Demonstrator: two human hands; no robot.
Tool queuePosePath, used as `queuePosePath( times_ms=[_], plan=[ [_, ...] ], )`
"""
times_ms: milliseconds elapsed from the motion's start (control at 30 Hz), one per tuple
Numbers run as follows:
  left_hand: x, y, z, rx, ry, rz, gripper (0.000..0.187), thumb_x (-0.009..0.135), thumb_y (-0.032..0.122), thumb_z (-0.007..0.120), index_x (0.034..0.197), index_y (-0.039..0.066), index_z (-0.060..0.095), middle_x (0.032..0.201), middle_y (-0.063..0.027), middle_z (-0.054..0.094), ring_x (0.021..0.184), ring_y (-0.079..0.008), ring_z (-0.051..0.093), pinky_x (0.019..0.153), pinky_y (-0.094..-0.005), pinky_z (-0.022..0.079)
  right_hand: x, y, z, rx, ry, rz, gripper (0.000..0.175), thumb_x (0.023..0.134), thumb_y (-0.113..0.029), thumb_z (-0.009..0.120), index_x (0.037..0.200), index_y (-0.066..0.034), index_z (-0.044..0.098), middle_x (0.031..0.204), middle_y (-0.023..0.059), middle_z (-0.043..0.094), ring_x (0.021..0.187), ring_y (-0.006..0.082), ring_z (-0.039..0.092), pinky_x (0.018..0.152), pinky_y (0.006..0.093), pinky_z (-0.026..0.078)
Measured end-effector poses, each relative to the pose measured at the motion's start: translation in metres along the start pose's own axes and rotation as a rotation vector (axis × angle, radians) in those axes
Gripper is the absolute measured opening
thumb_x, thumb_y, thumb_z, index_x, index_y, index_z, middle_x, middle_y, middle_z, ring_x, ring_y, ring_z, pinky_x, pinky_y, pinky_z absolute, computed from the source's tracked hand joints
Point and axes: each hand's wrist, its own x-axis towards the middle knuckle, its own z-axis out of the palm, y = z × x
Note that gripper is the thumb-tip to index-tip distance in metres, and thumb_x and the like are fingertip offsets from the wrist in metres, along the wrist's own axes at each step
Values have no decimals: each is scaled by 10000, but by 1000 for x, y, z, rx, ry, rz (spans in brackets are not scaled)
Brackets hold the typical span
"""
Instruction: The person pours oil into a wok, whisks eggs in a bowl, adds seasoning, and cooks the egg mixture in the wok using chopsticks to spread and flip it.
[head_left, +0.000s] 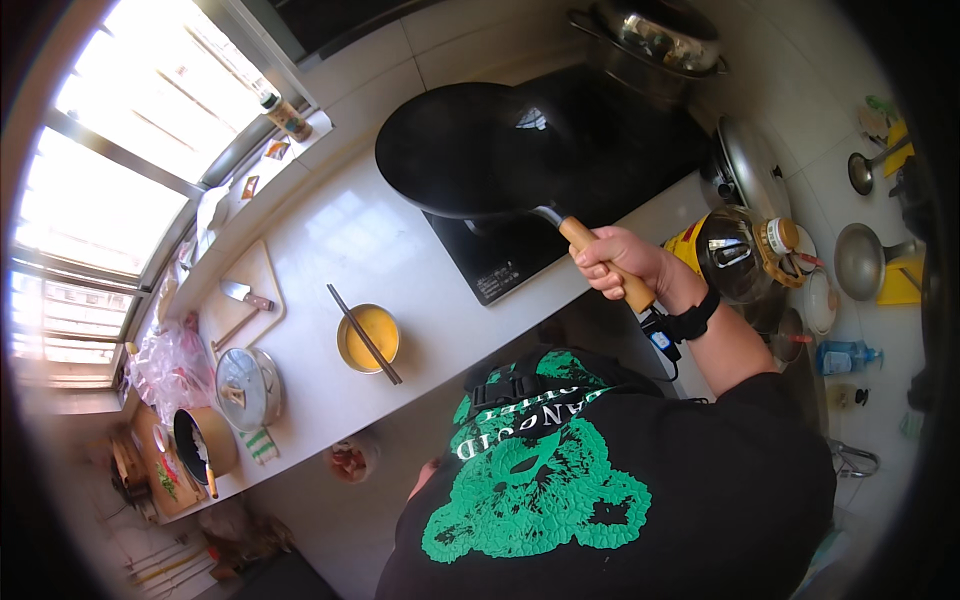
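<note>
My right hand (616, 262) is closed around the wooden handle of a black wok (472, 150), which is over the black glass cooktop (487, 259). The wok looks dark inside, with a bright window reflection near its right side. My left arm hangs low beside the black shirt; only a bit of skin shows at its edge, and the left hand itself is hidden. On the white counter to the left stands a metal bowl of beaten egg (379, 330), with a pair of dark chopsticks (364, 334) lying across its rim.
A cutting board (262, 319) holds a knife (247, 295). Near it are a glass-lidded pot (244, 386), plastic bags (172, 367), and a small pot (217, 442) containing rice. A large oil bottle (731, 251) stands close to my right wrist. A steamer pot (637, 71) sits behind the wok.
</note>
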Motion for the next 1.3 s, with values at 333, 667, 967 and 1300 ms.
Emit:
queuePosePath(
  times_ms=[333, 667, 967, 1300],
  plan=[
    [4, -8, 5, 5, 5, 7, 432, 934, 351, 766, 1186, 9, 684, 928, -69, 711, 777, -157, 654, 652, -316, 521, -12, -4, 9, -168, 154, 22, 145, 944, -94, 631, 914, -84, 489, 698, -17, 532, 484, 41, 486, 434, 234, 445],
    [11, -42, 25, -55, 68, 49, 441, 940, 353, 761, 1200, 6, 678, 952, -78, 722, 807, -168, 673, 676, -321, 540, 14, 30, -27, -197, 180, -127, 185, 926, -101, 651, 986, -76, 477, 674, -2, 543, 470, 80, 525, 442, 265, 487],
    [-29, -11, 27, 4, 89, -75, 428, 951, 329, 741, 1202, -13, 689, 1088, -156, 747, 961, -206, 705, 823, -351, 568, 25, 25, -32, -87, 49, -109, 166, 947, -122, 653, 992, -91, 497, 690, -11, 546, 477, 66, 529, 444, 251, 487],
    [-47, -4, 27, 30, 92, -67, 423, 953, 326, 736, 1206, -10, 690, 1082, -157, 746, 950, -204, 705, 816, -350, 568, 32, 29, -23, -56, 65, -123, 161, 942, -97, 635, 910, -82, 478, 677, -2, 550, 479, 68, 538, 439, 257, 488]
  ],
)
